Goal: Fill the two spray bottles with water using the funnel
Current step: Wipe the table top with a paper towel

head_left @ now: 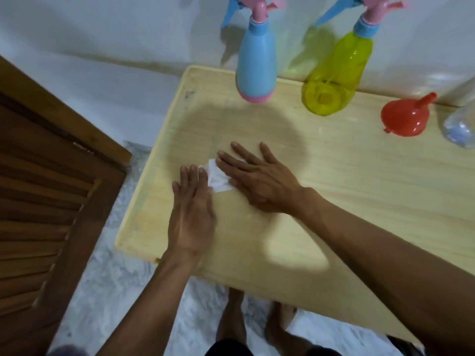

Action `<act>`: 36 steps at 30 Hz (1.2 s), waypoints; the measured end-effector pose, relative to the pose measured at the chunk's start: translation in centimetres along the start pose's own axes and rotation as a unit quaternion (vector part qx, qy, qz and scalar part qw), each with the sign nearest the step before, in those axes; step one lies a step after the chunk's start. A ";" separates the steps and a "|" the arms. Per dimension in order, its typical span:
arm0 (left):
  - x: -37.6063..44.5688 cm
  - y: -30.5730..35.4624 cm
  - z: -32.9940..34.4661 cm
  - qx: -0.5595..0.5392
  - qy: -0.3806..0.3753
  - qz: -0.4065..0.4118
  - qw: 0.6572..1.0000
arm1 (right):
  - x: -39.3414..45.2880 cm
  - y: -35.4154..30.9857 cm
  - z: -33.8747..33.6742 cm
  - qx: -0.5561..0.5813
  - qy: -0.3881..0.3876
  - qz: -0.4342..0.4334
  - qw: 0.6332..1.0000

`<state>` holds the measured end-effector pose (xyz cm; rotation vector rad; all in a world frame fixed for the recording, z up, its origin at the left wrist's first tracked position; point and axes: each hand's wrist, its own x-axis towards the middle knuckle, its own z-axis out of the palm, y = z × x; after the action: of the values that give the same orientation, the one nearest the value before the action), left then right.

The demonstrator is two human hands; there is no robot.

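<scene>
A blue spray bottle (257,62) with a pink-and-blue trigger head stands at the back of the wooden table (359,191). Right of it stands a clear yellow spray bottle (339,70), also capped. A red funnel (406,116) lies upside down further right, spout pointing up and right. Near the table's left part, my left hand (192,211) and my right hand (254,176) lie flat with straight fingers, both pressing on a small white tissue (218,179) between them. The hands are well in front of the bottles.
A clear plastic bottle (460,124) stands at the right edge, partly cut off. A brown louvred wooden door (46,201) is at the left. A white wall runs behind the table; marbled floor and my bare feet (254,319) show below its front edge.
</scene>
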<state>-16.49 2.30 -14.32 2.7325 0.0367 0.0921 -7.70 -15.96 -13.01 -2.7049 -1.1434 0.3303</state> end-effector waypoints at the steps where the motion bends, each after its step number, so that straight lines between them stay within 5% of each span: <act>1: -0.5 0.7 0.2 0.001 0.006 -0.011 1.000 | -0.5 0.3 -0.1 0.001 -0.010 -0.005 1.000; 23: -7.1 17.3 6.9 0.007 0.032 -0.047 0.998 | -16.3 8.0 -0.2 -0.020 0.003 0.011 1.000; 31: -8.2 22.0 8.8 0.004 0.011 0.017 1.000 | -23.4 9.6 0.2 -0.016 0.061 0.068 0.996; 36: -8.8 24.4 9.8 0.002 -0.023 0.132 0.991 | -27.0 9.1 0.9 -0.001 0.069 0.172 0.983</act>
<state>-24.29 -24.31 -14.13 2.7270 -0.3372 0.1027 -20.06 -41.65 -12.70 -2.8686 -0.6378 0.1845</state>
